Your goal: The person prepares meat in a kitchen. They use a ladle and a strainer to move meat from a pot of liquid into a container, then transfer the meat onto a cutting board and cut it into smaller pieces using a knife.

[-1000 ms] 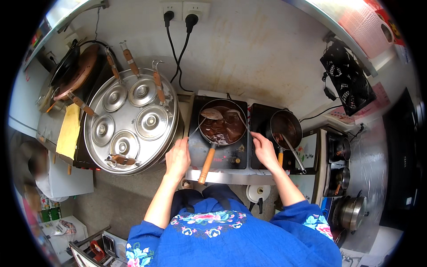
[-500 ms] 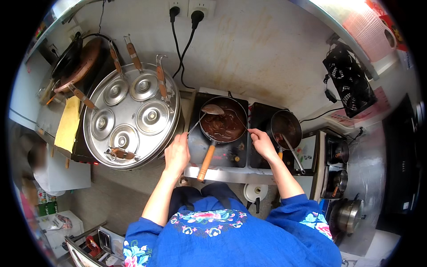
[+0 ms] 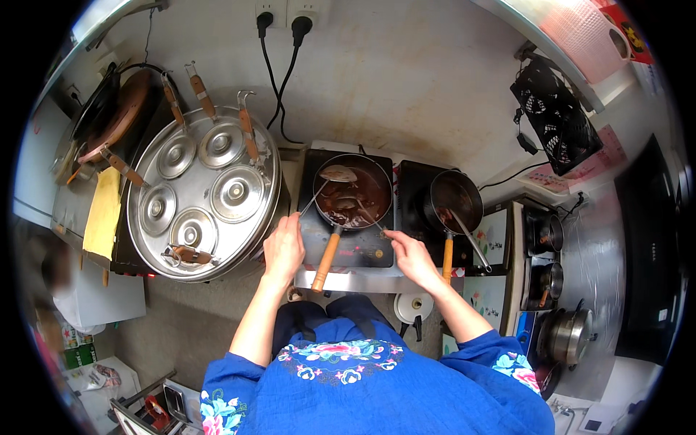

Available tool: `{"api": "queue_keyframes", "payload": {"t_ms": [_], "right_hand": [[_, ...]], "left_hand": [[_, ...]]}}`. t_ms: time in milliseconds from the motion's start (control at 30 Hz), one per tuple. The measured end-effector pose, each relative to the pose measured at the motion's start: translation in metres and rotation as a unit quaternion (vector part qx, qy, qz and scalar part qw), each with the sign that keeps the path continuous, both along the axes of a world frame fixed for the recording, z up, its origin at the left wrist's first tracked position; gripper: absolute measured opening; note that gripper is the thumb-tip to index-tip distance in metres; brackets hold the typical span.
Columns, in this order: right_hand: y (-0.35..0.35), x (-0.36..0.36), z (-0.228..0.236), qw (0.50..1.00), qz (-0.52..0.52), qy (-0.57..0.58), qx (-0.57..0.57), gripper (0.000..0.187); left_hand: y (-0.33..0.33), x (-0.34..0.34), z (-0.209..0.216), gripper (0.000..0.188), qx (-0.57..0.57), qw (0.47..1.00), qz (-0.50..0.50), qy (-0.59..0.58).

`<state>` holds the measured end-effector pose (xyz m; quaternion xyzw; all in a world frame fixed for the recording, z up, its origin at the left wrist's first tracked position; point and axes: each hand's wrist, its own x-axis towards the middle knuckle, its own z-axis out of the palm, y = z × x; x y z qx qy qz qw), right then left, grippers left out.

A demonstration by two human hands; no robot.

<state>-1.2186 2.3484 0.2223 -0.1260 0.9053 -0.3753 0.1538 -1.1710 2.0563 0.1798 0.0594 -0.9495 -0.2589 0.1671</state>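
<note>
My left hand (image 3: 284, 249) is closed on the thin handle of a ladle (image 3: 338, 173). The ladle's round head is over the back left of a pan (image 3: 338, 230) and looks coated with the brown liquid in it. Closed too, my right hand (image 3: 410, 255) grips a thin-handled spoon (image 3: 367, 214). Its handle slants over the pan's front right rim, and its bowl seems to lie in the brown liquid (image 3: 373, 190). The pan's wooden handle (image 3: 326, 259) points toward me between my hands, touched by neither.
On the right burner stands a second pan (image 3: 473, 199) holding a metal utensil (image 3: 471, 242). A large round steamer (image 3: 145, 250) with several lidded compartments takes up the left. Black cords (image 3: 279, 87) hang behind it. A lidded pot (image 3: 413, 306) sits below the counter.
My right hand has come nearer to me, and the spoon now slants across the pan's front right rim. The ladle stays almost still over the pan. The whole view has shifted slightly.
</note>
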Motion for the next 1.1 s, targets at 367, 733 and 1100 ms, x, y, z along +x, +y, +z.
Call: {"api": "queue_keyframes", "payload": {"t_ms": [367, 733, 1100], "right_hand": [[0.002, 0.021, -0.014, 0.994, 0.037, 0.04, 0.099, 0.035], [-0.002, 0.01, -0.04, 0.982, 0.001, 0.104, 0.156, 0.032], [0.006, -0.034, -0.024, 0.995, -0.055, 0.083, -0.018, 0.033]], "left_hand": [[-0.005, 0.004, 0.0, 0.024, 0.002, 1.0, 0.004, -0.005], [-0.004, -0.003, 0.005, 0.024, 0.015, 1.0, 0.002, -0.006], [-0.002, -0.005, 0.014, 0.024, 0.036, 0.999, 0.02, -0.031]]}}
